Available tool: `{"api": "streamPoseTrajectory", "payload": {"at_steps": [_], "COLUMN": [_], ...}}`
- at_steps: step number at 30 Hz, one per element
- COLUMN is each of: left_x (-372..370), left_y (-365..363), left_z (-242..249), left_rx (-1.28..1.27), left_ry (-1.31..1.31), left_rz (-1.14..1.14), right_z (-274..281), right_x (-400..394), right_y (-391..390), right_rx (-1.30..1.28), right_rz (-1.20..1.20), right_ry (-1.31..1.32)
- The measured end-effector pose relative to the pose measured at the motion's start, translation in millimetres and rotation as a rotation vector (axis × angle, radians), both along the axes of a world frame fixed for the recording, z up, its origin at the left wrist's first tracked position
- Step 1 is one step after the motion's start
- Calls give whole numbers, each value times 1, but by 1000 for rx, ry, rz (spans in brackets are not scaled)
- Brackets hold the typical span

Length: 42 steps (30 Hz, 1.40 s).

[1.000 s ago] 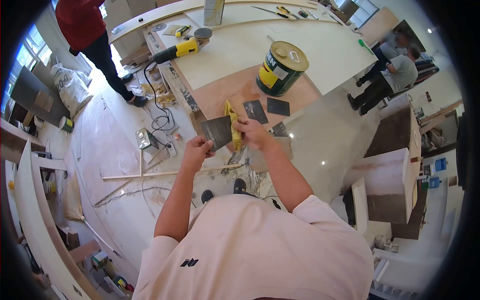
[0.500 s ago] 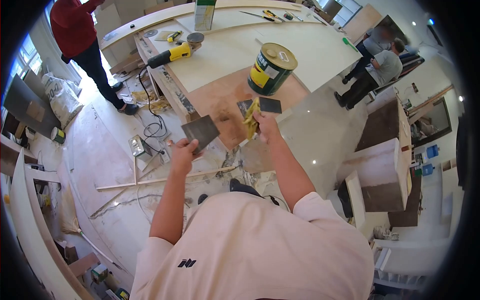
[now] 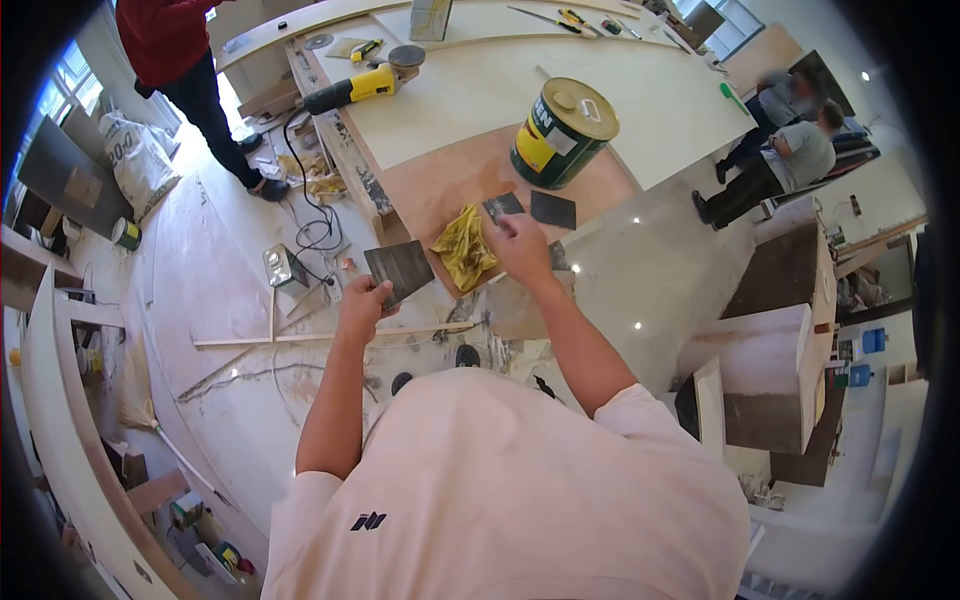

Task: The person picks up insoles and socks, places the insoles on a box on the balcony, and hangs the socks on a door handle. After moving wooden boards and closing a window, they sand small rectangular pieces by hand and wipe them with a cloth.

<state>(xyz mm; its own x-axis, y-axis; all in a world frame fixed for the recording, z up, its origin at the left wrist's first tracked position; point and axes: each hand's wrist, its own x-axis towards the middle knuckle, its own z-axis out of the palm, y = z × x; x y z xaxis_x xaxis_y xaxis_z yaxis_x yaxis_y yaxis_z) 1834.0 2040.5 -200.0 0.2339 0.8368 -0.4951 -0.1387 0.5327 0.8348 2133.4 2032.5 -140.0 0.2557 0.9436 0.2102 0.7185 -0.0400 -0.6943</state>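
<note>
My left hand (image 3: pixel 362 306) grips a thin, dark grey rectangular plate (image 3: pixel 400 272) with faint streaks, held up in front of the bench corner. On the brown board at that corner lies a crumpled yellow cloth (image 3: pixel 464 248), just left of my right hand (image 3: pixel 524 246). The fingers of my right hand are bent together at the lower edge of a small dark plate (image 3: pixel 503 206) with pale smears. Beside it lies a second dark square plate (image 3: pixel 553 210). A green and yellow can (image 3: pixel 565 135) with a gold lid stands behind the plates.
A yellow and black angle grinder (image 3: pixel 350 90) lies on the bench, its cord (image 3: pixel 318 215) hanging to the floor. A metal tin (image 3: pixel 285 268) and a wooden strip (image 3: pixel 340 338) are on the floor. One person (image 3: pixel 195 90) stands left, two people (image 3: pixel 795 155) at right.
My right hand has let go of the yellow cloth, which now lies spread at the bench corner. Its fingers have moved to the small dark plate. My left hand still holds its plate.
</note>
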Motion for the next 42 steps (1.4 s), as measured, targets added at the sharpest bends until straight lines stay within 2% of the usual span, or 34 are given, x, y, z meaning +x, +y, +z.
{"api": "streamPoseTrajectory", "payload": {"at_steps": [2,8,11,14,17,20,23,26,29,30,33,35,38,41,42], "left_x": [-1,-7,-14,-16,-18,-20,-26,-30,-33,-34,-32,-36,-39,-42,-41], "left_y": [-4,-20,-29,-36,-44,-46,-50,-50,-47,-46,-48,-49,-56,-58,-58], "left_z": [-1,20,16,22,20,19,18,18,14,13,26,17,11,11,11], "left_rx": [-2,10,7,14,-4,-12,-25,-19,-13,-14,-21,-24,-44,-52,-54], "left_ry": [11,24,10,-38,-45,-61,-56,-80,-88,-84,-64,-82,-96,-93,-94], "left_rz": [3,63,66,82,72,78,93,103,91,83,97,85,90,79,71], "right_z": [5,19,1,-9,-62,-61,-30,-6,34,37,0,-3,17,4,-2], "right_x": [-9,-34,-30,3,21,10,6,17,7,-2,-33,-61,-65,-27,-20], "right_y": [-5,-15,3,37,49,51,49,58,52,45,-4,-42,-57,-34,-23], "right_rx": [47,-9,-119,-457,-424,-389,-252,-90,-52,-54,-95,65,-264,-250,-193], "right_rz": [252,385,281,-89,17,14,-67,-46,93,185,454,541,216,13,38], "right_ry": [-177,-461,-388,-4,296,301,167,272,117,-9,-248,-59,374,247,128]}}
